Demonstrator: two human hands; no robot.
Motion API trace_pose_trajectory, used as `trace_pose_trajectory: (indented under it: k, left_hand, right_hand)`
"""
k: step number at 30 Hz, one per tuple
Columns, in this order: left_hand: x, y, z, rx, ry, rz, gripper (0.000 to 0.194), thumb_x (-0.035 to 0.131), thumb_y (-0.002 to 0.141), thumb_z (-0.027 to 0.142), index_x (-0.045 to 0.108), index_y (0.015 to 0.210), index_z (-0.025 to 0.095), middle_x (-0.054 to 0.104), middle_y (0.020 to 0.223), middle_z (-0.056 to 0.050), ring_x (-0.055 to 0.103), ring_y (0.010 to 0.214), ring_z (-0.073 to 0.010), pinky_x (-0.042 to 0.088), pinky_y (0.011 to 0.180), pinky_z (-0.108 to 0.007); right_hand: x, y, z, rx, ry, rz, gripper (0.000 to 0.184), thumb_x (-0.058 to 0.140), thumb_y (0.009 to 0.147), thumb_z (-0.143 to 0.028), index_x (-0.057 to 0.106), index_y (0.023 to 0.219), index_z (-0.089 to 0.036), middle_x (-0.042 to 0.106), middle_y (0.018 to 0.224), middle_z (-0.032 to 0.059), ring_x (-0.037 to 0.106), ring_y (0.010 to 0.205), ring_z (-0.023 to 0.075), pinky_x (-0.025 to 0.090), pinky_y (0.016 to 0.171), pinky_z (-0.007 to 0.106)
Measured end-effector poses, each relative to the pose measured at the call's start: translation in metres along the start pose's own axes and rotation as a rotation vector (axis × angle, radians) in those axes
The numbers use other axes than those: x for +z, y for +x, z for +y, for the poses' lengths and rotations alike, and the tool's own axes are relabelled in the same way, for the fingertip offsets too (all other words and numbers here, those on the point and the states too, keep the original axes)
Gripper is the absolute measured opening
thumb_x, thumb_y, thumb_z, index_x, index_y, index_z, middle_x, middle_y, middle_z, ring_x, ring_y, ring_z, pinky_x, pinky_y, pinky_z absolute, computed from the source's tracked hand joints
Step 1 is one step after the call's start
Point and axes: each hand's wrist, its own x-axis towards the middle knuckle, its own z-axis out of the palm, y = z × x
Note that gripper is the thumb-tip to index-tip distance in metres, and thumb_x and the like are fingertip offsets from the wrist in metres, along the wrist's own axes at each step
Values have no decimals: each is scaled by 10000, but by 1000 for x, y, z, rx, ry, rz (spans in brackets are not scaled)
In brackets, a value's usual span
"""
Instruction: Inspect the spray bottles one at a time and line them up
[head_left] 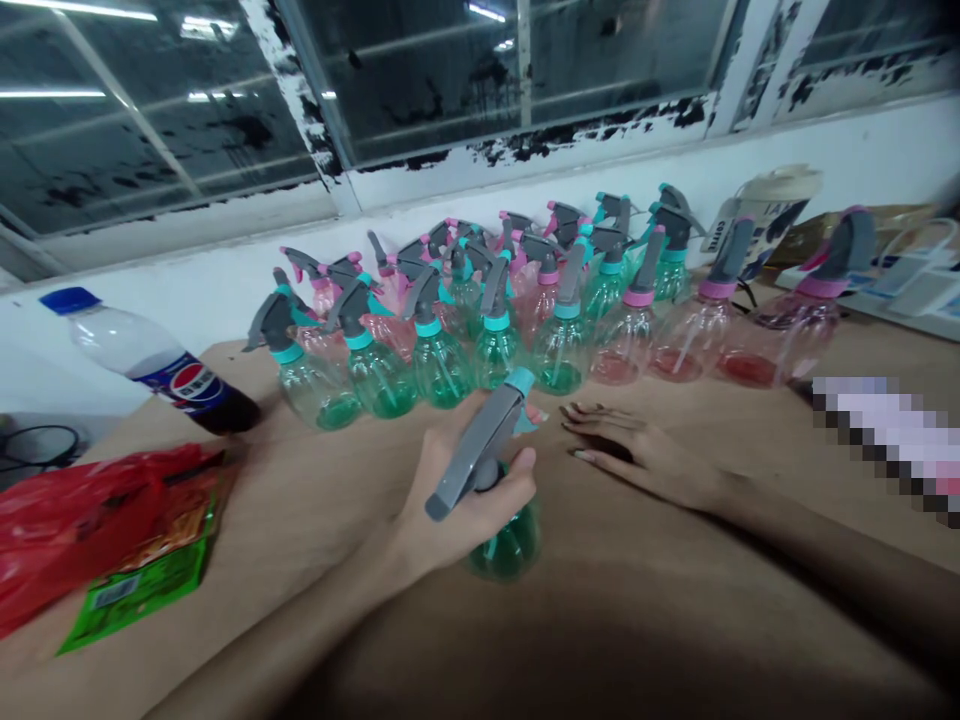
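Green spray bottle (506, 540) gripped by left hand (457, 500), right hand (637, 450) flat and unclenched, bare table (637, 620) nearside, bottle rows (525, 320) behind.

One head-worn view — tilted, looking forward and down, close over the table (315, 520) toward the window wall (465, 190).

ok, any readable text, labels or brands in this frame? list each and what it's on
"PEPSI": not legible as letters, but the round red, white and blue logo shows on the label of the soda bottle.
Green packet: has print, too blurred to read.
White cup behind the spray bottles: dark markings, too blurred to read.
Spray bottle in the left hand: no text visible.
Right hand rests flat on the table, on no text.
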Motion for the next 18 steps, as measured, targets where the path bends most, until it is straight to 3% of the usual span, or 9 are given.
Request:
trace_pose_trajectory:
  k: [9, 13, 18]
  left_hand:
    - [1, 3, -1, 79, -13, -26, 12, 509, 754, 222, 519, 760, 221, 597, 743, -8, 619, 654, -164, 504, 608, -288]
    - [0, 4, -1, 56, -47, -51, 144, 517, 761, 247, 574, 893, 235, 622, 809, -16, 606, 638, -154, 529, 666, -301]
    - [2, 2, -2, 80, -37, 25, 295, 557, 711, 206, 600, 1002, 229, 623, 818, -22, 591, 676, -165, 526, 730, -310]
  right_hand:
    - [1, -1, 4, -6, -26, -9, 437, 468, 893, -423, 497, 1306, -282, 526, 1342, 23, 444, 1267, 252, 381, 1058, 490]
    - [-1, -2, 2, 16, -32, -11, 458, 456, 896, -434, 469, 1328, -281, 512, 1356, 24, 430, 1278, 256, 368, 1062, 502]
    - [-5, -2, 0, 20, -24, -42, 474, 458, 902, -420, 426, 1355, -288, 502, 1365, 27, 418, 1287, 246, 338, 1080, 517]
